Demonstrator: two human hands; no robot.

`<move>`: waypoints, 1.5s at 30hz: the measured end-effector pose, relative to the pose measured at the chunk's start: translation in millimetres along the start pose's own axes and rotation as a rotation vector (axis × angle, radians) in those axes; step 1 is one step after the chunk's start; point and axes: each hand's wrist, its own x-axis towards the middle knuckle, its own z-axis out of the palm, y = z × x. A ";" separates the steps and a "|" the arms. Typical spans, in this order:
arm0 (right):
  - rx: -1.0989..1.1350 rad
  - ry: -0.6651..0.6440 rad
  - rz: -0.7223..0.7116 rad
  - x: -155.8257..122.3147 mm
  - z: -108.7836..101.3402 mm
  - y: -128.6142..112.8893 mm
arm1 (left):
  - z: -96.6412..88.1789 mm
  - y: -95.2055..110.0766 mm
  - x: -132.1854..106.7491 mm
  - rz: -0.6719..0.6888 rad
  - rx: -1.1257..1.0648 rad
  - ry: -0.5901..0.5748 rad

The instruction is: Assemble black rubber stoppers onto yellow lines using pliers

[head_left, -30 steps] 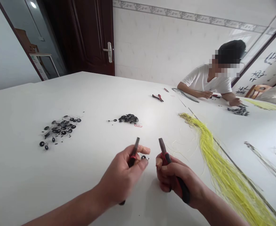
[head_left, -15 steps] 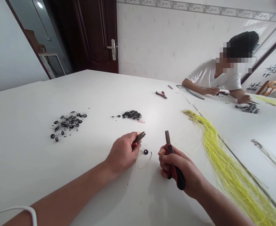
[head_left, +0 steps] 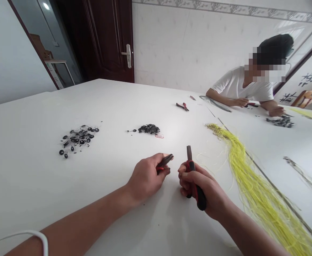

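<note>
My left hand (head_left: 146, 176) is closed round a pair of pliers (head_left: 165, 160) whose dark jaws point right, low over the white table (head_left: 33, 199). My right hand (head_left: 200, 186) grips a second pair of red-and-black pliers (head_left: 192, 170) with the jaws pointing up and away. The two jaw tips are a short gap apart. The small black ring and thin thread seen earlier are hidden under my left hand.
A long bundle of yellow strands (head_left: 252, 185) runs down the right. Two heaps of small black parts (head_left: 77, 138) (head_left: 148, 129) lie farther out, with spare pliers (head_left: 182, 106) beyond. A person in a white shirt (head_left: 243, 89) works at the far right.
My left hand has moved right with its pliers, covering the black ring and thread loop that lay on the table. My right hand has barely shifted.
</note>
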 end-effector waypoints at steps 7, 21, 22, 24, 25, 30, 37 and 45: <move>-0.381 0.158 -0.353 -3.1 7.8 -2.5 | -14.0 7.5 -7.1 -0.035 -0.197 -0.112; -0.228 0.077 -0.188 -4.0 11.2 3.7 | -6.9 9.7 -11.7 -0.092 -0.390 -0.091; -0.218 0.082 -0.186 -4.3 11.1 2.8 | -6.7 9.2 -11.9 -0.100 -0.392 -0.088; -0.221 0.082 -0.181 -4.9 11.0 1.8 | -6.4 8.4 -12.3 -0.110 -0.390 -0.074; -0.233 0.081 -0.181 -5.0 11.0 1.8 | -6.2 8.4 -12.6 -0.110 -0.385 -0.067; -0.307 0.064 -0.201 -5.0 13.2 4.1 | -5.0 13.0 -14.4 -0.072 -0.372 -0.130; -0.442 0.046 -0.199 -5.9 17.5 0.1 | -5.1 11.8 -15.2 -0.083 -0.293 -0.138; -0.140 0.122 -0.213 -3.1 9.8 3.3 | -11.4 9.2 -9.5 -0.187 -0.488 0.044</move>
